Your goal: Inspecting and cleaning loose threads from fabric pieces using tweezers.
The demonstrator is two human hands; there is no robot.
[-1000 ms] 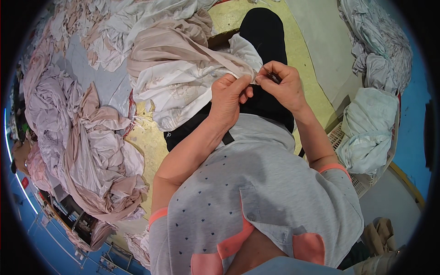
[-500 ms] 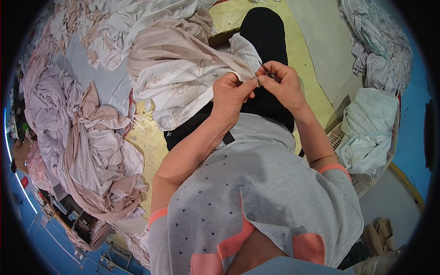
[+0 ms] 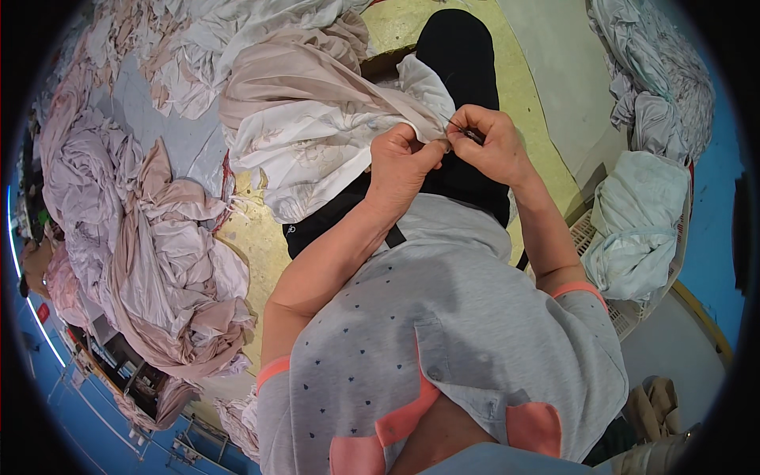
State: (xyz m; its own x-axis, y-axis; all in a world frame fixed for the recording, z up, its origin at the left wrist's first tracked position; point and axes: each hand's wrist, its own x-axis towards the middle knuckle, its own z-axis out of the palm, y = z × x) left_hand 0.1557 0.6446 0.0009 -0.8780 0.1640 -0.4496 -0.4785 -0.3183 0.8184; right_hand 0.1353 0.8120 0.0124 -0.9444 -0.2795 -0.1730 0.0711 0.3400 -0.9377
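My left hand [image 3: 401, 168] pinches the edge of a cloth, pink on one face and white with a faint pattern on the other. That cloth [image 3: 317, 138] spreads leftward from my lap over a yellow surface. Close beside the left fingertips, my right hand [image 3: 492, 150] is closed around small dark thread snips [image 3: 469, 133]. Their thin tips point left at the cloth's edge, and most of their body is hidden in the fingers. Whether the blades touch the cloth, I cannot tell. Both hands are above my black-clad legs [image 3: 457, 55].
Heaped pink and lilac cloth [image 3: 170, 277] lies at the left, with more white cloth [image 3: 245, 36] at the far left. On the right, a plastic basket [image 3: 621, 317] holds folded pale green cloth [image 3: 637, 222]. Behind it rises a grey-white cloth pile [image 3: 653, 79].
The snips have tilted lower, their tips now nearer the cloth's edge, and my right fingers have curled in more. My left hand keeps its pinch, almost unmoved.
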